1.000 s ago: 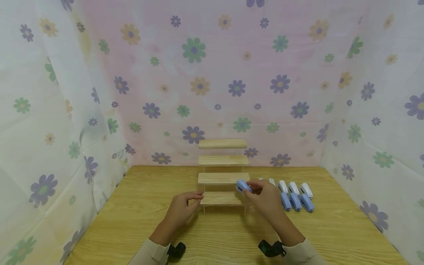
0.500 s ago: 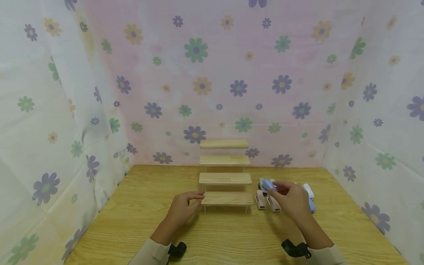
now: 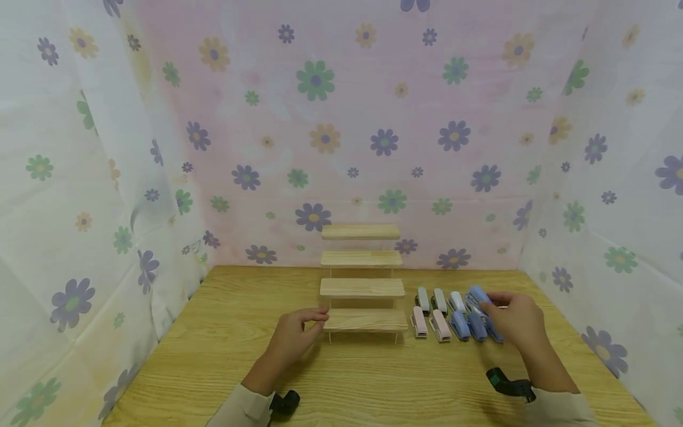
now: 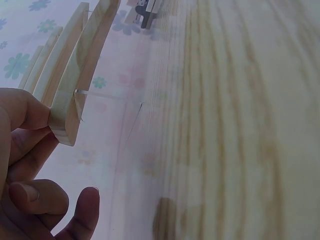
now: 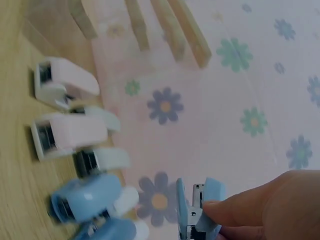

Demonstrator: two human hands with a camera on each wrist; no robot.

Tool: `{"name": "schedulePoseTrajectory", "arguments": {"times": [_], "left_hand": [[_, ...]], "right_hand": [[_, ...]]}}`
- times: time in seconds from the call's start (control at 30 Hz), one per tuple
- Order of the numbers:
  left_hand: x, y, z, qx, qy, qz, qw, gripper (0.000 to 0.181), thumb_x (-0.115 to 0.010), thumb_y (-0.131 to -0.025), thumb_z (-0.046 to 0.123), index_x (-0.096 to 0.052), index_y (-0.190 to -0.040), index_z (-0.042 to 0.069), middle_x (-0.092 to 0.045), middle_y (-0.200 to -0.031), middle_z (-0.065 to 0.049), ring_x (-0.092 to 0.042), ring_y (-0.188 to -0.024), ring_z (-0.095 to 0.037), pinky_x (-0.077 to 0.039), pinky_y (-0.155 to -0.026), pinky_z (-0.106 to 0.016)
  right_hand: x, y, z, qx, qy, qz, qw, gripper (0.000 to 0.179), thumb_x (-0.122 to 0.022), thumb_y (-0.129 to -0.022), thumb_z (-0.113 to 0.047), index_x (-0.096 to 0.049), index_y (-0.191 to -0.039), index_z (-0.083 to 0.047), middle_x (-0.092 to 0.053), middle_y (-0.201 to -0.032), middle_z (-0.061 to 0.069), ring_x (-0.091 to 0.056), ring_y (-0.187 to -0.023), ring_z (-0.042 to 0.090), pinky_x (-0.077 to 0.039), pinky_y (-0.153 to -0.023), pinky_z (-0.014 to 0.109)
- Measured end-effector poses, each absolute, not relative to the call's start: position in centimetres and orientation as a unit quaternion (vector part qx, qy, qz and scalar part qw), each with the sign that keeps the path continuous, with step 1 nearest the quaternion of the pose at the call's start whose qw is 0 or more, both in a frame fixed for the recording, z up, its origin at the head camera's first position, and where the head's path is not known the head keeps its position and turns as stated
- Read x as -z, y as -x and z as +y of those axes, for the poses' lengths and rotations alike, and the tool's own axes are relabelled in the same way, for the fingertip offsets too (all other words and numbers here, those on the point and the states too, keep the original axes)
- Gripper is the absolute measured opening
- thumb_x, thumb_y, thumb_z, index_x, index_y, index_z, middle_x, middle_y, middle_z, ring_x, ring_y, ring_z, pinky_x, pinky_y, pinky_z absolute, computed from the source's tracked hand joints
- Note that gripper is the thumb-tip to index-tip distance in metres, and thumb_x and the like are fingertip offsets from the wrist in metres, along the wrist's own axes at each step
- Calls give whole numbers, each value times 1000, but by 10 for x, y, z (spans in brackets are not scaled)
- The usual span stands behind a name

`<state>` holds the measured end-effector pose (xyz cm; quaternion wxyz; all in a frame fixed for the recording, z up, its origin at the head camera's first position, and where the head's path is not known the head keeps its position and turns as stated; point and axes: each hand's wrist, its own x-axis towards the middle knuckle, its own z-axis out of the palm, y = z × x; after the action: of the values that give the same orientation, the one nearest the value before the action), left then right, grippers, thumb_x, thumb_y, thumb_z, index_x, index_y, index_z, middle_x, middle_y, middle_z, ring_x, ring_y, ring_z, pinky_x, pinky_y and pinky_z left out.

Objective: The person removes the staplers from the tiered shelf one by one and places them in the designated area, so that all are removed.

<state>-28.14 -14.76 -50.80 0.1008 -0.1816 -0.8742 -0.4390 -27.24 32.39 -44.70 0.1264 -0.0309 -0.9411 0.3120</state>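
In the head view, my left hand (image 3: 297, 336) is at the left end of the lowest step of a tiered wooden display stand (image 3: 365, 320). The left wrist view shows its thumb and a finger pinching that plank end (image 4: 65, 120); the other fingers are curled, off the wood. To the right, my right hand (image 3: 517, 320) holds a light blue mini stapler (image 3: 478, 295) above the rows of staplers. Thumb and fingers pinch this stapler (image 5: 212, 195) by its side in the right wrist view. Another blue stapler (image 3: 493, 332) is partly hidden by the right hand.
Pink staplers (image 3: 419, 323) and blue staplers (image 3: 459, 326) form a front row right of the stand. Behind them are pale green staplers (image 3: 422, 300) and white staplers (image 3: 457, 302). Flowered cloth (image 3: 352, 118) surrounds the wooden table (image 3: 341, 379) at back and sides.
My right hand has carried the blue stapler rightward, from over the stand's lower steps to above the right part of the stapler rows. The left hand has stayed at the plank end.
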Motion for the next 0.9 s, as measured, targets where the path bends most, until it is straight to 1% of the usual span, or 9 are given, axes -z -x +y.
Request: {"name": "schedulePoseTrajectory", "arguments": {"times": [0.1,0.17,0.27,0.4,0.5,0.6,0.67,0.8,0.9], "left_hand": [[507,281,-148,439,179,-875,102,18,-68,-102,21,-81,-113,19,-72,-132,6,-21,-38,0,-29,-38,-17],[507,281,-148,440,178,-874,100,18,-68,-102,20,-81,-113,20,-72,-132,7,-20,-38,0,-28,-38,-16],[506,280,-148,441,176,-874,100,18,-68,-102,20,-82,-113,19,-72,-131,8,-20,-38,0,-28,-38,-16],[507,280,-148,439,177,-875,101,18,-68,-102,20,-81,-113,19,-72,-131,7,-21,-38,0,-28,-37,-16],[507,281,-148,439,179,-875,99,18,-67,-102,21,-81,-114,19,-72,-132,7,-21,-37,0,-28,-37,-16],[508,281,-148,440,180,-874,96,19,-67,-102,22,-81,-114,19,-71,-134,5,-21,-37,0,-28,-37,-16],[508,281,-148,440,180,-875,96,18,-67,-102,22,-81,-114,19,-71,-134,5,-21,-37,0,-28,-37,-16],[509,282,-148,439,181,-875,96,18,-67,-102,22,-81,-114,20,-71,-133,6,-21,-37,1,-29,-38,-16],[509,282,-148,440,182,-874,97,18,-68,-102,22,-81,-114,20,-71,-133,6,-20,-37,2,-28,-37,-16]], "right_hand": [[448,274,344,-321,60,-939,110,52,-63,-102,-41,-68,-132,2,-66,-129,30,-65,-106,46,-55,-69,43],[447,275,355,-333,87,-934,92,57,-63,-101,-46,-67,-133,1,-65,-132,30,-62,-109,48,-55,-72,48],[449,275,370,-346,121,-927,77,62,-64,-98,-52,-69,-132,0,-68,-129,27,-61,-110,49,-54,-74,49],[451,275,386,-358,151,-919,61,65,-66,-94,-58,-72,-127,-2,-70,-123,26,-64,-104,45,-54,-71,47],[454,275,397,-369,167,-913,43,64,-68,-92,-59,-74,-124,-4,-67,-127,27,-64,-103,44,-53,-71,47],[457,274,405,-383,179,-906,25,60,-72,-91,-56,-76,-122,-4,-64,-131,28,-62,-108,46,-54,-75,49],[459,273,408,-382,180,-906,15,57,-73,-90,-53,-77,-119,-4,-64,-131,29,-61,-109,47,-53,-77,50],[462,273,413,-382,173,-908,6,53,-75,-89,-49,-78,-115,-3,-68,-124,29,-64,-105,46,-54,-78,52],[464,273,417,-384,176,-906,3,50,-77,-88,-48,-80,-112,-4,-74,-111,23,-67,-99,40,-55,-77,49]]}}
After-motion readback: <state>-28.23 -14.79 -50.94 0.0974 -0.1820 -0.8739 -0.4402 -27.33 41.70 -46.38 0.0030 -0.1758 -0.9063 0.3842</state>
